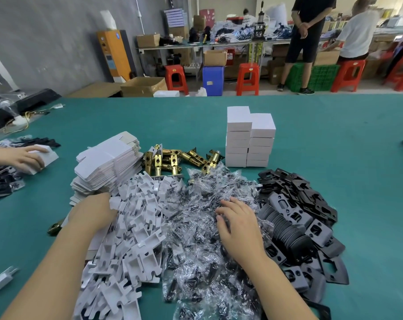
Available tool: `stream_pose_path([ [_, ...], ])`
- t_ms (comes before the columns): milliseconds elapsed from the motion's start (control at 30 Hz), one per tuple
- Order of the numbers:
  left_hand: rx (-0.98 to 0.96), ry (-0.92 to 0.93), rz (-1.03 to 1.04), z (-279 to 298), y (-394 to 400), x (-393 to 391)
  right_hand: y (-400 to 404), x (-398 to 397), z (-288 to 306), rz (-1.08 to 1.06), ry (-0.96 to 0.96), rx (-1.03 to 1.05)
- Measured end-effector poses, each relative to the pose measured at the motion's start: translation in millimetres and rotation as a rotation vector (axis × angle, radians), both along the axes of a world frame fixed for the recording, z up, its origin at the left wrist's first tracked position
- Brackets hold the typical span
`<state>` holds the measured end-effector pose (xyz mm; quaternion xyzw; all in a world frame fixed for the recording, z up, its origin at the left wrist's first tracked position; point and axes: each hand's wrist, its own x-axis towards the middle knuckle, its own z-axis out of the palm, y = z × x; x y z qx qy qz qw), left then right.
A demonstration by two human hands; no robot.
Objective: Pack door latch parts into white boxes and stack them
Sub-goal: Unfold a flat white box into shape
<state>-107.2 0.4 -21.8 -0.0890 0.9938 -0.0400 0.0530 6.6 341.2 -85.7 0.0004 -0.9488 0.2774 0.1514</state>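
On the green table (pixel 334 139), right hand (pixel 236 224) fingers spread on screw bags (pixel 202 204); left hand (pixel 93 212) fingers hidden.

A: Landmark item?
B: Stack of white boxes (pixel 250 137), two columns, on green table (pixel 334 139).

A: Left of it?
B: Brass latch bolts (pixel 172 159); further left, flat box blanks (pixel 108 162), piled.

A: Nearer than the stack?
B: White card inserts (pixel 135 227); clear screw bags (pixel 207 204); black strike plates (pixel 297 204), nearer and to the right.

A: Hands?
B: Left hand (pixel 92 211) at the inserts, fingers hidden, grip unclear. Right hand (pixel 237 224) spread on the bags.

A: Far left?
B: Another person's hand (pixel 20 155) on a white box (pixel 46 158).
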Motion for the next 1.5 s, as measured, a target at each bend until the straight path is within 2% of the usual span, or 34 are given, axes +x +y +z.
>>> stream_pose_path([
  [233,-0.028,0.016,-0.016,1,3,4,1,0,-1,-0.003,0.003,0.0],
  [433,-0.004,0.011,0.042,26,22,13,0,0,1,-0.001,0.003,-0.008],
  [533,0.002,0.166,-0.003,45,37,25,0,0,3,0.003,-0.006,-0.028],
  [633,0.037,0.523,-0.225,65,63,41,1,-2,11,0.007,-0.017,-0.123],
  [700,0.214,0.783,-0.381,81,83,54,5,0,22,-0.007,-0.003,-0.25],
  [767,0.492,0.894,-0.471,98,102,66,11,4,37,-0.011,0.045,-0.391],
  [800,0.664,0.891,-0.489,103,112,72,15,6,44,-0.011,0.069,-0.468],
  [867,1.101,0.769,-0.486,107,136,78,22,11,60,0.016,0.063,-0.72],
  [933,1.516,0.549,-0.436,103,159,82,27,13,69,0.158,-0.057,-1.1],
  [1000,1.703,0.389,-0.364,89,182,84,31,18,73,0.31,-0.237,-1.425],
  [1100,1.746,0.329,-0.335,60,211,88,32,25,75,0.374,-0.412,-1.654],
  [1167,1.683,0.324,-0.436,44,223,88,31,26,72,0.332,-0.421,-1.725],
  [1233,1.413,0.311,-0.573,30,229,86,30,24,69,0.293,-0.407,-1.723],
  [1300,1.188,0.242,-0.623,19,230,86,31,23,68,0.252,-0.408,-1.713],
  [1367,1.135,0.213,-0.614,9,227,85,34,22,66,0.257,-0.425,-1.692],
  [1500,1.151,0.282,-0.623,3,224,82,40,18,60,0.224,-0.454,-1.681],
])
